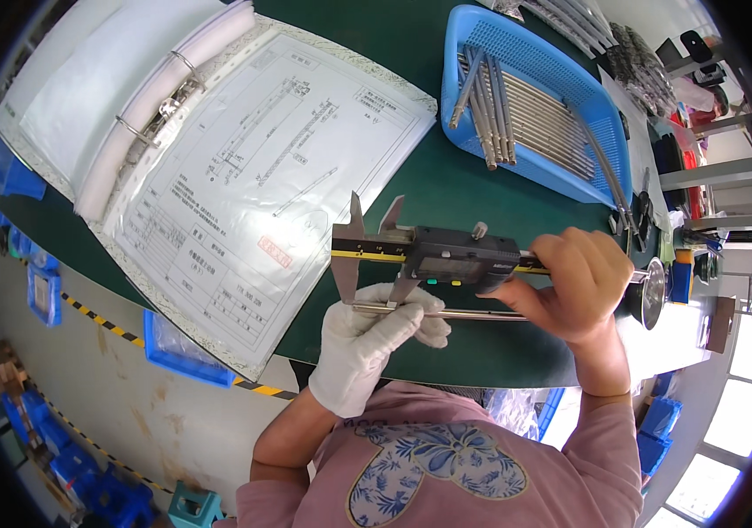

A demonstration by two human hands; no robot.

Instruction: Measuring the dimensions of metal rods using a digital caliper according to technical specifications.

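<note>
My left hand [367,343], in a white glove, is closed on a thin metal rod [473,314] near its left end. The rod lies roughly level and runs to the right, below my other hand. Bare and wrapped round the beam of a digital caliper [455,255] is my right hand [583,282]. The caliper's lower jaws reach down to the rod, one near its end and the other by my gloved fingers. Whether both jaws touch the rod I cannot tell. An open ring binder [244,194] with a technical drawing in a clear sleeve lies to the left.
A blue plastic basket [459,132] at the back right holds many metal rods [543,119], several laid crosswise on top. A round metal dish [653,295] stands right of my right hand. The green table's [429,365] near edge runs in front of my body.
</note>
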